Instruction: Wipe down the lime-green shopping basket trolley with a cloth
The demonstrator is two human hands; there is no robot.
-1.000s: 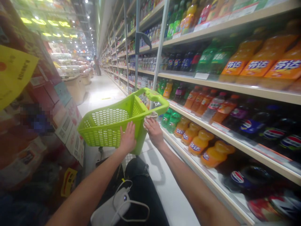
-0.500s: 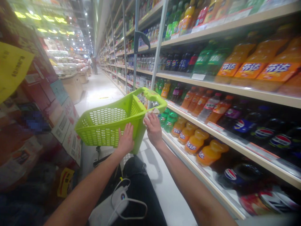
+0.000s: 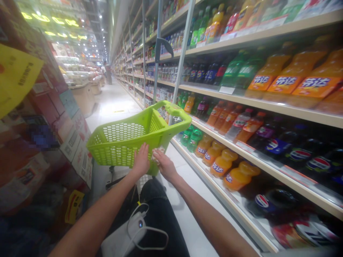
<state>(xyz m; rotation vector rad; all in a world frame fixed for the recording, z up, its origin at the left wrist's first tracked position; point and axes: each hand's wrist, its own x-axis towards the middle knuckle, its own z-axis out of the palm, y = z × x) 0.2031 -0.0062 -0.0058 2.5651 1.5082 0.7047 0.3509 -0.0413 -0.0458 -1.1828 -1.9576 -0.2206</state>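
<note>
A lime-green plastic shopping cart (image 3: 118, 153) with a perforated basket stands sideways before me, its handle toward the shelves. My left hand (image 3: 142, 160) lies against the near basket wall, fingers stretched out and holding nothing. Just right of it, my right hand (image 3: 166, 166) has its fingers closed on a crumpled whitish cloth (image 3: 158, 153), pressed to the smooth rear corner of the basket below the handle. The cloth is mostly covered by the fingers; whether it is fabric or tissue is hard to tell. No goods show inside the visible part of the basket.
Drink shelves (image 3: 241, 96) full of bottles run along the right. Stacked cartons (image 3: 77, 157) and a yellow sign (image 3: 17, 80) flank the left. A white power bank (image 3: 125, 232) with cables rests at my lap. Far down the aisle stands a person (image 3: 108, 73).
My right hand has moved down and left with the cloth, from beside the handle to the basket's rear corner. My left hand has shifted slightly, still against the basket.
</note>
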